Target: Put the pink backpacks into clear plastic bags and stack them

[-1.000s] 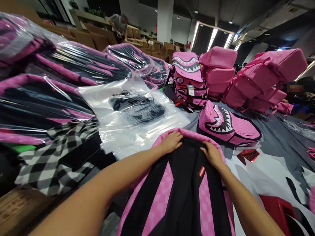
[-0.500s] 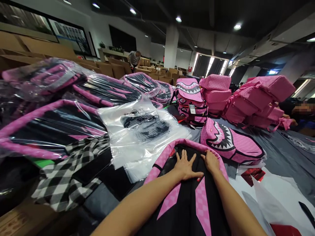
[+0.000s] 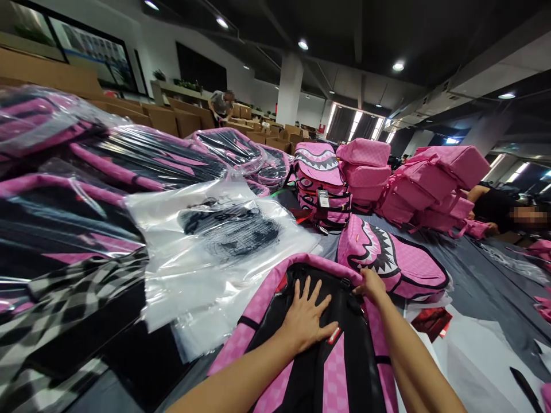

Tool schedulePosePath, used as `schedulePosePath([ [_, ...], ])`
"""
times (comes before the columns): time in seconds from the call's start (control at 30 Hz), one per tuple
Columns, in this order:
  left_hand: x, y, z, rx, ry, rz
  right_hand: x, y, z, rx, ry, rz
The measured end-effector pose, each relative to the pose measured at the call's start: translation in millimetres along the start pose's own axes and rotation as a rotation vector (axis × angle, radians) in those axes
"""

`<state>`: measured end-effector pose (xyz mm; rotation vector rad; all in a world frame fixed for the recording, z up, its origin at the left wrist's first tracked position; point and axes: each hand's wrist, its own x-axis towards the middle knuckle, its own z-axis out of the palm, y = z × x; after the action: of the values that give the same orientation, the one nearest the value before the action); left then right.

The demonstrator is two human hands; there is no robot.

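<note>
A pink and black backpack (image 3: 275,321) lies in front of me, its black back panel facing up. Fingers spread, my left hand (image 3: 307,318) presses flat on that panel near the top. My right hand (image 3: 371,287) is closed on the pink upper right edge of the same backpack, its fingertips partly hidden. Beyond that hand lies another pink backpack (image 3: 419,267) with a shark-mouth print. A stack of clear plastic bags (image 3: 172,287) with black printing rests to the left of the backpack I touch.
Plastic-wrapped backpacks (image 3: 146,152) are piled along the left. Pink backpacks (image 3: 434,178) are stacked at the back right, near a person (image 3: 495,201). A checkered cloth (image 3: 86,292) lies at lower left, white sheets (image 3: 477,355) at lower right. Cardboard boxes (image 3: 189,121) and another person (image 3: 221,104) stand farther back.
My view has shifted, and the backpack before me sits turned slightly. My right hand has moved from the panel's top to the upper right edge; my left hand stays spread on the panel.
</note>
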<state>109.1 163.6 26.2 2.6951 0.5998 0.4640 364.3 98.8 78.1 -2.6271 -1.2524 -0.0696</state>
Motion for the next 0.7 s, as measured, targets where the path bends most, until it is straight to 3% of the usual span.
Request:
schedulePosePath([
  [0.13,12,3,-1.6,0.025,-0.044,-0.061,-33,-24,-8,-0.117,0.01,0.037],
  [0.23,17,6,-7.4,-0.004,-0.041,-0.092,-97,-48,-20,-0.15,0.032,-0.006],
  [0.3,20,8,-12.3,-0.053,-0.037,-0.102,-150,-66,-23,-0.145,0.042,-0.113],
  [0.4,21,10,-26.3,-0.116,-0.037,-0.11,-217,-92,-15,-0.154,0.003,-0.285],
  [0.47,10,14,-42.6,-0.145,-0.032,-0.076,-241,-103,-5,-0.182,-0.079,-0.303],
  [0.57,-35,24,-70.7,-0.214,-0.099,0.127,-244,-108,6,-0.22,-0.155,-0.296],
  [0.63,-75,34,-81.3,-0.244,-0.196,0.387,-238,-108,10,-0.239,-0.174,-0.306],
  [0.7,-110,42,-77.4,-0.17,-0.246,0.689,-234,-108,14,-0.249,-0.176,-0.314],
])
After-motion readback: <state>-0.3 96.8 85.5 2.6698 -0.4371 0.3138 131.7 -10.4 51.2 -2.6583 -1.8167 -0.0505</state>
